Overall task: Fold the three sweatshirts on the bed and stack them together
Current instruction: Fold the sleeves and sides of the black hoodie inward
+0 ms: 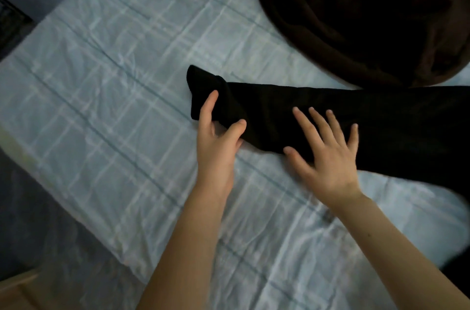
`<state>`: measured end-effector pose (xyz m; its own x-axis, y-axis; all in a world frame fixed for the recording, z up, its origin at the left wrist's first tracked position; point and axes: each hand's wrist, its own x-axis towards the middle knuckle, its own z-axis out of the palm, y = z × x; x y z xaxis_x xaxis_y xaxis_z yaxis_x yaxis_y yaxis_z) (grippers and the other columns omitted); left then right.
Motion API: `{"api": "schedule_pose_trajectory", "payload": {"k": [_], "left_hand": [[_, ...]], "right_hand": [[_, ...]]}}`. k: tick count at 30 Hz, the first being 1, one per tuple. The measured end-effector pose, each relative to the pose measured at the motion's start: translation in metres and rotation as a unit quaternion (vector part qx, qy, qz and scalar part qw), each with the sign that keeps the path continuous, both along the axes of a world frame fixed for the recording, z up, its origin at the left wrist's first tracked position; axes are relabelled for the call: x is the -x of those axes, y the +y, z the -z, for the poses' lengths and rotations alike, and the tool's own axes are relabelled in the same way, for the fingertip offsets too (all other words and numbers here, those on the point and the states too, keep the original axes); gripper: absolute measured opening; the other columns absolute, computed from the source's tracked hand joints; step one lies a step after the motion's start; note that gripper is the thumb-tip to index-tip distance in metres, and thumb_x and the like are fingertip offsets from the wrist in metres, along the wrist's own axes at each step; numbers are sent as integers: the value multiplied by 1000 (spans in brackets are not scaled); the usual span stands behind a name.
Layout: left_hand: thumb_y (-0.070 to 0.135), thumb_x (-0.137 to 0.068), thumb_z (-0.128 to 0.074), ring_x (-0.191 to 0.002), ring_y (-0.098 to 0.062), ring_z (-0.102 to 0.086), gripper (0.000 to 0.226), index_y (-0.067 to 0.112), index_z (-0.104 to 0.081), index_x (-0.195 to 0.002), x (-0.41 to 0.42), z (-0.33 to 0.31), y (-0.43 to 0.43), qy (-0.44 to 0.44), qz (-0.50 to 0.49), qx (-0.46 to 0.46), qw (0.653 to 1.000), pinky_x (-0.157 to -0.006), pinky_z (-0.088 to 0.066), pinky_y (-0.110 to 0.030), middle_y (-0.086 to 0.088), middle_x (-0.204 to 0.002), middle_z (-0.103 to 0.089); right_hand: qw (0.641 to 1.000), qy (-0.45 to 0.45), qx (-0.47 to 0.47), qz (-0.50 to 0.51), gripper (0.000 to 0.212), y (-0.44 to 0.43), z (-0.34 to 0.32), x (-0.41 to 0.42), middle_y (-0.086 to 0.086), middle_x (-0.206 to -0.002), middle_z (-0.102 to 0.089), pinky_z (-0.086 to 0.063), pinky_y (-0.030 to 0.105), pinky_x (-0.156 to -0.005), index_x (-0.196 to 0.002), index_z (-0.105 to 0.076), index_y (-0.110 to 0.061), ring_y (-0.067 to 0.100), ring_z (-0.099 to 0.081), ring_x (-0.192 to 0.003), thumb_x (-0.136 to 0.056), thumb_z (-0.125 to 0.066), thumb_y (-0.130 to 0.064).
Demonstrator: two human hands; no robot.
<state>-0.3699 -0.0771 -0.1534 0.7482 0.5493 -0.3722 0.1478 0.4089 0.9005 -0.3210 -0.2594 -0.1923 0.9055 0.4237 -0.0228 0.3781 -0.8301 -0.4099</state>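
A black sweatshirt (368,119) lies across the bed from the right edge, its sleeve stretched out toward the middle. My left hand (216,131) grips the cuff end of that sleeve, thumb and fingers pinching the fabric. My right hand (328,147) lies flat on the sleeve further right, fingers spread, pressing it down. A dark brown garment (356,9) lies heaped at the top right; I cannot tell whether it is one sweatshirt or more.
The bed has a pale blue checked sheet (114,81), wrinkled. Its left edge runs diagonally, with dark floor (38,220) beyond. A light wooden corner (15,289) shows at the bottom left.
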Motion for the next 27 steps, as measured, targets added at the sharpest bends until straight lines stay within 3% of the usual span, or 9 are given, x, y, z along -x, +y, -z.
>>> {"api": "schedule_pose_trajectory", "payload": {"k": [3,5,7,11,14,16,20,24,27], "left_hand": [[1,-88,-65,-127,-8,-55,66,41,-50,-139,1,-12,-1,-63,90,3,994,-99,-51,-40,14,-144,-50],[1,-88,-65,-130,-9,-53,67,42,-49,-140,-1,-25,-9,-94,129,5,987,-98,-52,-40,13,-147,-46],[0,-86,-65,-131,-11,-52,69,40,-49,-140,-5,-37,-20,-119,148,-5,982,-96,-53,-38,12,-148,-45],[-5,-87,-61,-131,-15,-52,71,35,-46,-144,-20,-60,-61,-166,156,3,974,-93,-53,-37,6,-151,-44],[-4,-87,-60,-129,-15,-55,70,34,-46,-144,-32,-71,-113,-168,167,20,971,-91,-53,-36,4,-148,-48],[-4,-86,-61,-128,-16,-55,71,35,-47,-143,-38,-78,-156,-176,182,30,967,-90,-54,-36,6,-146,-51],[-7,-86,-59,-129,-16,-55,70,36,-48,-140,-47,-91,-252,-201,228,46,952,-91,-54,-35,9,-145,-52],[2,-84,-68,-129,-12,-55,70,40,-48,-140,-46,-86,-349,-194,286,52,937,-94,-52,-33,17,-136,-58],[6,-82,-73,-129,-11,-54,70,44,-51,-137,-37,-65,-412,-153,318,58,934,-99,-50,-35,13,-142,-53]], "right_hand": [[996,-14,-67,-64,83,10,-13,4,-8,-162,-29,-6,53,-123,-157,-13,-43,19,-18,-153,-87,-53,-58],[995,4,-81,-53,83,11,-14,5,-8,-161,-32,-6,54,-123,-157,-15,-43,22,-21,-152,-90,-61,-30],[988,41,-150,14,79,-1,-15,5,-5,-156,-40,-8,52,-124,-155,-28,-36,19,-30,-148,-90,-58,-5],[903,41,-407,128,54,-55,-40,7,-9,-137,-60,-33,33,-118,-136,-60,-22,5,-51,-132,-93,-49,10],[847,39,-498,183,51,-108,-72,13,-12,-127,-67,-46,23,-105,-127,-66,-24,7,-58,-124,-94,-47,10],[825,31,-526,206,50,-151,-91,15,-10,-123,-69,-48,20,-100,-125,-68,-21,8,-62,-121,-95,-47,12],[809,-14,-529,255,50,-247,-121,22,-8,-119,-72,-51,27,-100,-123,-69,-24,10,-65,-117,-94,-48,12],[807,-41,-502,309,52,-343,-128,48,-16,-101,-73,-53,18,-87,-120,-71,-29,3,-68,-98,-94,-50,10],[809,-79,-466,350,57,-402,-114,71,-12,-108,-73,-52,22,-95,-118,-71,-39,7,-67,-106,-92,-51,8]]}}
